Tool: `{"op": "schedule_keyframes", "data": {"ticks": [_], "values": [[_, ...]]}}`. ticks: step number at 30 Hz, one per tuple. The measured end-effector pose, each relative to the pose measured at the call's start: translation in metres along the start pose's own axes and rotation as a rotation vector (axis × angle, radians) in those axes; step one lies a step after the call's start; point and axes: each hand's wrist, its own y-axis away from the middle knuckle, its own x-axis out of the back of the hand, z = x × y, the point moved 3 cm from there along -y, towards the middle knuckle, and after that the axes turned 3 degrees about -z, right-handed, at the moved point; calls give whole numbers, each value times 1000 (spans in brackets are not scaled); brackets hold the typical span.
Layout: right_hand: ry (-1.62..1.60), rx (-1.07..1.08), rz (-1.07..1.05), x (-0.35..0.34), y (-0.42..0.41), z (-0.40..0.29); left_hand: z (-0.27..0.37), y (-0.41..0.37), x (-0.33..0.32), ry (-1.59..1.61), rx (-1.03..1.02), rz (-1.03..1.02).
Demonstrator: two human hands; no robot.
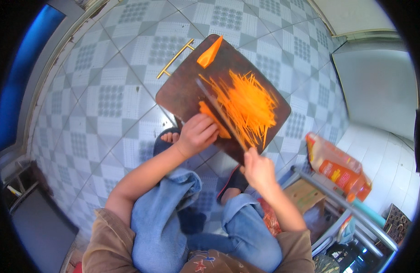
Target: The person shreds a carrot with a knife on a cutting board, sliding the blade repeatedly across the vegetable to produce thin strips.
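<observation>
A dark cutting board (pixel 182 85) with a brass-coloured handle (pixel 175 58) lies in front of me, low over the tiled floor. My right hand (pixel 259 167) grips the handle end of a kitchen knife (pixel 223 117), whose blade points up and to the left across the board. My left hand (pixel 198 133) presses its fingers on sliced carrot (pixel 213 117), left of the blade. A heap of carrot shreds (pixel 252 102) spreads to the right of the knife. One larger carrot piece (pixel 210 53) lies at the board's far corner. The knife's handle is mostly hidden in my right hand.
My sandalled feet are just beneath the board's near side. At right, a metal rack (pixel 353 208) holds a cardboard box (pixel 303 191), near an orange-and-clear plastic package (pixel 339 167). A dark flat-topped object (pixel 42 228) stands at lower left.
</observation>
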Motion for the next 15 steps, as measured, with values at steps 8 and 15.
{"op": "schedule_keyframes", "data": {"ticks": [8,15], "values": [[148,13,27,-6,16,-17,2,-2,4,13,-3,1],[91,136,143,-17,-52,-59,4,2,3,32,21,-24]]}}
